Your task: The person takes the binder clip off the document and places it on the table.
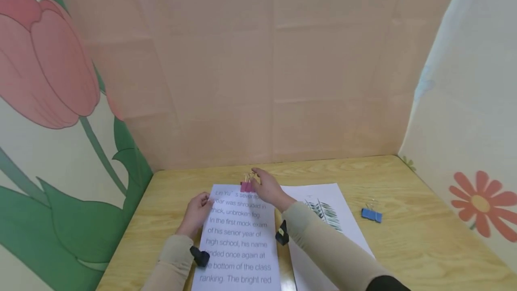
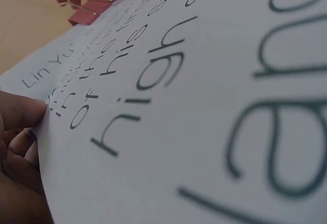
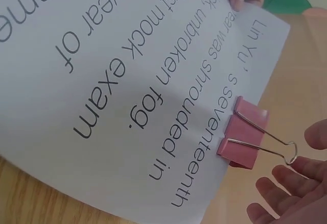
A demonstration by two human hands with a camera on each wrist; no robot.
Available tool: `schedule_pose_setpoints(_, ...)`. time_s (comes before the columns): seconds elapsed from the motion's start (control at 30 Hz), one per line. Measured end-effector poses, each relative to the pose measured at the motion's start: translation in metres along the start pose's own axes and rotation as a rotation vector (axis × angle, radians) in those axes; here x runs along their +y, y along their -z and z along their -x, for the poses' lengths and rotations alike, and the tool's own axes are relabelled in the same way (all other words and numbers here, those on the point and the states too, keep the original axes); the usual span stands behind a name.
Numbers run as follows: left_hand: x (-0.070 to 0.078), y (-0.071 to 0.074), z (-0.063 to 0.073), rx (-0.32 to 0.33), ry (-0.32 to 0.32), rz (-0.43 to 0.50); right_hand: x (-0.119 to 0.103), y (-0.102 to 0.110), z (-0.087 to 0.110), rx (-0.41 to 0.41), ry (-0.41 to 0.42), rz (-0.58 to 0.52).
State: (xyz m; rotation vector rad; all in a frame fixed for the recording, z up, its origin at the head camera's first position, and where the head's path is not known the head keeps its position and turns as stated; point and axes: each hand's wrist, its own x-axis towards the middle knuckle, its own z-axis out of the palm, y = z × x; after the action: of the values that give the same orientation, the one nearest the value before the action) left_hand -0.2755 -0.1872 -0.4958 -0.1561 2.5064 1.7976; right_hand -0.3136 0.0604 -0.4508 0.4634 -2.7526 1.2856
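A printed sheet of paper (image 1: pixel 238 239), covered in large English text, is raised in front of me. My left hand (image 1: pixel 195 213) pinches its left edge near the top, thumb on the printed face in the left wrist view. A pink binder clip (image 3: pixel 247 132) grips the top edge of the sheet, its wire handles pointing away from the text. Beside those handles is my right hand (image 3: pixel 291 183), thumb and fingers apart. One fingertip comes right up to the end of the wire loop in the right wrist view.
To the right lies another white sheet (image 1: pixel 313 246) with a green leaf-like print, partly covered by the right sleeve. Farther right on the wooden table (image 1: pixel 408 246) sits a blue binder clip (image 1: pixel 371 215). A pinkish-brown cloth backdrop (image 1: pixel 274 80) stands behind the table.
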Motion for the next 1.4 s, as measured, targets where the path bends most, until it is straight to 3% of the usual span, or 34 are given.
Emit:
schedule_pose_setpoints(0.3,-0.005,-0.001,0.004,0.007,0.025,0.017,0.000,-0.002,0.006,-0.001,-0.025,-0.063)
schedule_pose_setpoints(0.6,-0.008,-0.004,0.006,0.012,0.024,0.059,0.006,-0.001,0.008,0.033,-0.027,-0.017)
schedule_pose_setpoints(0.87,-0.010,-0.003,0.006,0.028,0.016,0.053,0.014,0.002,0.010,-0.081,0.010,-0.170)
schedule_pose_setpoints(1.07,-0.011,0.000,0.004,0.023,0.016,0.071,0.015,0.007,0.010,-0.134,0.074,-0.214)
schedule_pose_setpoints(1.4,-0.009,0.000,0.005,0.024,0.020,0.089,0.012,0.011,0.006,-0.164,0.000,-0.338)
